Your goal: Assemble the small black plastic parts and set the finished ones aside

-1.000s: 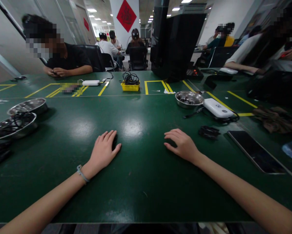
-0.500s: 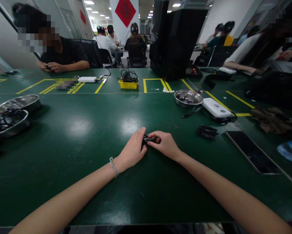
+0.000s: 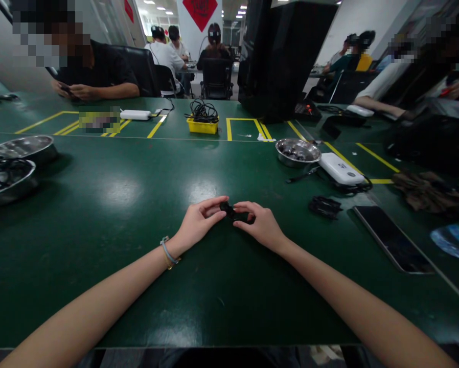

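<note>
Over the middle of the green table, my left hand [image 3: 202,220] holds a small black piece [image 3: 227,208] between its thumb and fingertips. Facing it from the other side, my right hand [image 3: 260,225] has its thumb and fingers curved around the right part of the same dark cluster. Its exact kind is too small and dark to make out, and whether it is one piece or several I cannot tell. A small heap of black parts [image 3: 325,206] lies on the table to the right of my right hand.
A steel bowl [image 3: 299,162] with small dark parts stands back right, beside a white power bank [image 3: 340,168] and a phone [image 3: 392,237]. At left are two more steel bowls [image 3: 32,181], one with black cables. A yellow tray [image 3: 202,126] holds cable. Another person [image 3: 110,76] sits across.
My left hand has shifted slightly left, its flat fingers now pinching at the black piece. The right hand stays nearly in place. The view has tilted down a little.
</note>
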A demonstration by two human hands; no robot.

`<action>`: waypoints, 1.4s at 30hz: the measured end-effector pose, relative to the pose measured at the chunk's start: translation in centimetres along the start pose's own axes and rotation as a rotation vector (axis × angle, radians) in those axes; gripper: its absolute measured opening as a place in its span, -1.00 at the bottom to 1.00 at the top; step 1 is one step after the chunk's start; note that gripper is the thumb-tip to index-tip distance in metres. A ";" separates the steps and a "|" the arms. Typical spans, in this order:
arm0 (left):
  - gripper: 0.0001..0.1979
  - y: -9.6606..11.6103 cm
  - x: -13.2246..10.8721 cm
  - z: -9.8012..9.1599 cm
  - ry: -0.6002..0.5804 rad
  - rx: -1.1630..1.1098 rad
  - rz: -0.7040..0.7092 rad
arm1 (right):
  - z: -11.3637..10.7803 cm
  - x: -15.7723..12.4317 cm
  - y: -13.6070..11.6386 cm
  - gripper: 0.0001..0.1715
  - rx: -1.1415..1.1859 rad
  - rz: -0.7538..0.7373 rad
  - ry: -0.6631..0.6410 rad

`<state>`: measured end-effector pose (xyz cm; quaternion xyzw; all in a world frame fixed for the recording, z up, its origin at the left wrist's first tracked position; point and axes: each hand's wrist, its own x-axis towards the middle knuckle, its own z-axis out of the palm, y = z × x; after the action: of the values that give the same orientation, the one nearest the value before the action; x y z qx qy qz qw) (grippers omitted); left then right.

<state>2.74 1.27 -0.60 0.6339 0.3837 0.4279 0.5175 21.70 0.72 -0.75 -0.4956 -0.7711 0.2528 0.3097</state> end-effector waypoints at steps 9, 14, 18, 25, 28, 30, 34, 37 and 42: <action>-0.67 0.0 -0.3 0.6 0.008 0.378 0.151 | 0.4 -0.2 0.0 -0.59 0.067 -0.006 -0.011; -0.68 0.0 -0.4 0.2 0.049 0.514 0.233 | 0.1 0.1 0.4 -0.64 0.146 -0.021 -0.013; -0.67 0.0 -0.2 -0.3 0.026 0.563 0.280 | -0.9 0.5 1.0 -0.75 0.123 -0.011 0.058; -0.63 -0.1 -0.3 -0.3 -0.016 0.615 0.341 | -2.3 0.7 1.2 -0.81 -0.036 -0.015 -0.018; -0.64 -0.1 -0.3 -0.3 -0.016 0.624 0.357 | -2.9 0.7 1.3 -0.70 -0.101 -0.083 -0.183; -0.64 -0.1 -0.4 -0.3 -0.013 0.626 0.352 | -3.1 0.7 1.3 -0.68 -0.151 -0.095 -0.253; -0.65 0.4 -0.4 -0.5 -0.013 0.626 0.326 | -3.3 0.6 1.0 -0.88 -0.201 -0.095 -0.297; -0.68 1.1 -0.5 -0.7 0.036 0.580 0.311 | -3.6 0.3 0.3 -0.92 -0.273 -0.089 -0.343; -0.75 1.7 -1.9 -0.6 -0.111 0.486 0.184 | -4.1 -0.4 -0.5 -0.86 -0.393 0.053 -0.431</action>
<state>1.65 -0.62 0.89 0.7943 0.3870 0.3328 0.3295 24.47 0.51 2.33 -0.5008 -0.8401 0.2060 0.0302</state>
